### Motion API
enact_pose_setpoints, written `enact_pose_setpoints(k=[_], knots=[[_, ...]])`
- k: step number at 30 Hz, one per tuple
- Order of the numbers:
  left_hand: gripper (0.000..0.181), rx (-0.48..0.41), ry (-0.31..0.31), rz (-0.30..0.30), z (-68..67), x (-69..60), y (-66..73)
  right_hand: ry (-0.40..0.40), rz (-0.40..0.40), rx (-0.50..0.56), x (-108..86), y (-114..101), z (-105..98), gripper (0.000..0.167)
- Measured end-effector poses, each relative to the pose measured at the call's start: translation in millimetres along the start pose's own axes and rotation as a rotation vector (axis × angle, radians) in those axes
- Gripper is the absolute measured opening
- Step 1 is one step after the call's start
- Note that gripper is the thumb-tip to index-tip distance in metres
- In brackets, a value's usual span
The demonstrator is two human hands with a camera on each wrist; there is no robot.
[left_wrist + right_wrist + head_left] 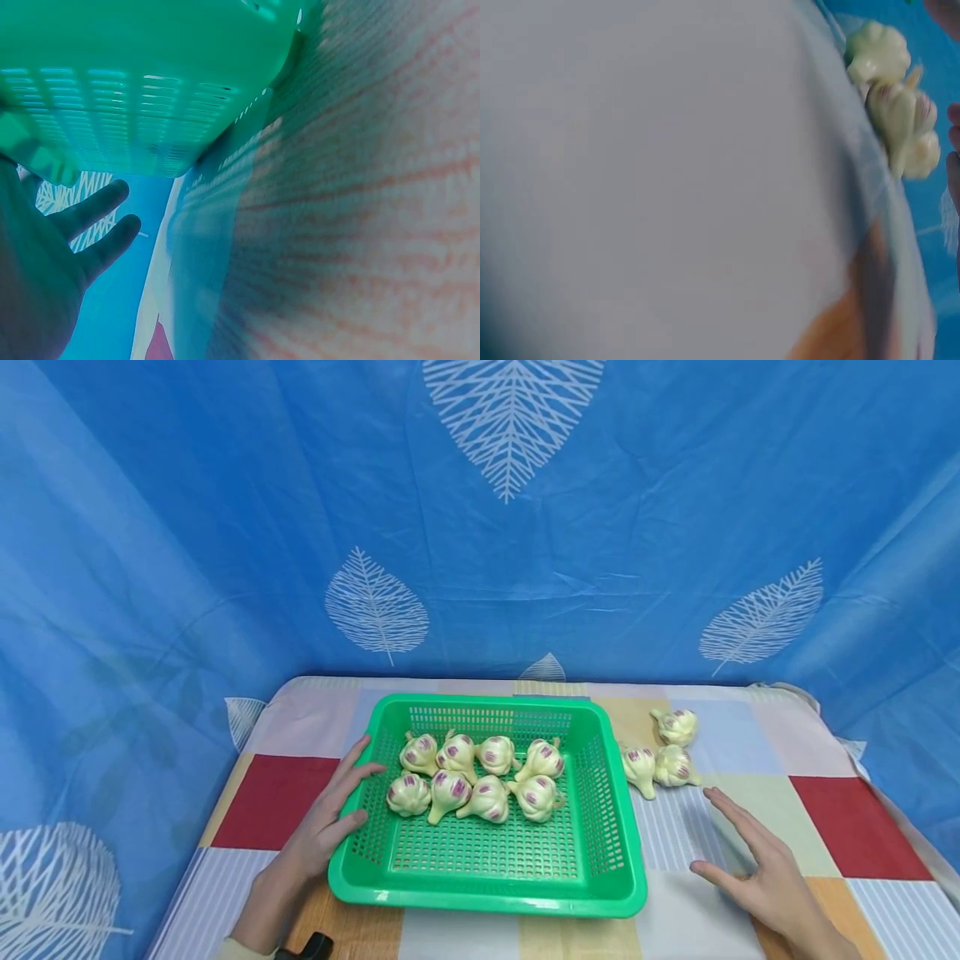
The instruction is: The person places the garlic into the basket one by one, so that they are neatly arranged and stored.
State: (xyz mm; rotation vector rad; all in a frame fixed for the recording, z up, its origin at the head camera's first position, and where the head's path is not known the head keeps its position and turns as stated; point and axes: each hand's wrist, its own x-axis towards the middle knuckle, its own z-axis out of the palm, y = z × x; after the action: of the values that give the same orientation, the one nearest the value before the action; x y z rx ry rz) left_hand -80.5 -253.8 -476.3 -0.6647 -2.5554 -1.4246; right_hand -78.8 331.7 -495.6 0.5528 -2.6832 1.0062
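Several white garlic bulbs with purple streaks lie in two rows inside a green plastic basket. At the basket's left rim is my left hand, its fingers spread and straight. From the left wrist view, two straight fingers of the left hand show beside the slotted basket wall. To the right of the basket, my right hand is held with fingers extended and thumb apart, holding nothing. Beyond it three loose garlic bulbs sit close together; the right wrist view shows these garlic bulbs too.
A patchwork-patterned cloth covers the table. Blue curtains with white leaf prints stand behind the table and at both sides. A small black object shows near the left wrist.
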Motion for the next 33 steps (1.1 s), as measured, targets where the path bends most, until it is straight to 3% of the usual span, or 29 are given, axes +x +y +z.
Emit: enact_pose_setpoints(k=[6, 11, 22, 33], knots=[[0.056, 0.003, -0.009, -0.007, -0.4, -0.5, -2.4, 0.003, 0.173, 0.081, -19.1, 11.1, 3.2, 0.092], [0.058, 0.005, -0.015, -0.012, -1.5, -1.0, -3.3, -0.023, 0.278, 0.183, -18.0, 21.9, 4.3, 0.086], [0.057, 0.001, -0.024, -0.027, -0.5, 0.5, -0.6, -0.099, 0.312, 0.297, 14.5, 34.3, 5.5, 0.088], [0.056, 0.011, -0.02, -0.033, -1.7, -0.3, 1.8, -0.125, 0.31, 0.316, 37.7, 38.6, 17.7, 0.092]])
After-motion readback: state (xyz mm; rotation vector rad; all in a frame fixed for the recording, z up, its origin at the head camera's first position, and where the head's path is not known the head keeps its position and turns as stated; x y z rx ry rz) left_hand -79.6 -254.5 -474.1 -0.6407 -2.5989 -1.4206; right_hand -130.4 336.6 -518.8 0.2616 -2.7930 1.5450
